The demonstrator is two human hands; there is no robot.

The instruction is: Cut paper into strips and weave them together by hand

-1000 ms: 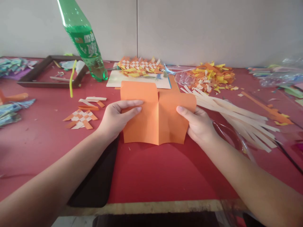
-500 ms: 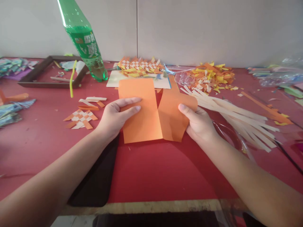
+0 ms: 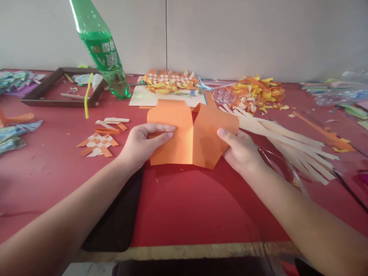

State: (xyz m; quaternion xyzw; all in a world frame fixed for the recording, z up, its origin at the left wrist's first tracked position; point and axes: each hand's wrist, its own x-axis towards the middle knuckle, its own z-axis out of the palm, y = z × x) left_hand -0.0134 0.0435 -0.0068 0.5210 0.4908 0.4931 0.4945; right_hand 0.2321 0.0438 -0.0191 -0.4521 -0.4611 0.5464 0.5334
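Orange paper sheet (image 3: 175, 147), parted at the top between its two halves, over the red tabletop (image 3: 201, 211); left hand (image 3: 145, 143) pinching its left half; right hand (image 3: 240, 150) gripping the right half; pale paper strips (image 3: 283, 134) fanned farther right; green bottle (image 3: 102, 53) behind, left.

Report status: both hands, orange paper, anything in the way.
Left hand and right hand both gripping orange paper. Paper gapped at far edge, line running down its middle. Pale strips close by right hand; nothing visibly blocking.

green bottle (image 3: 96, 36) | label (image 3: 101, 56): large white characters (image 3: 112, 59), Chinese-looking, too blurred to read | legible text: none
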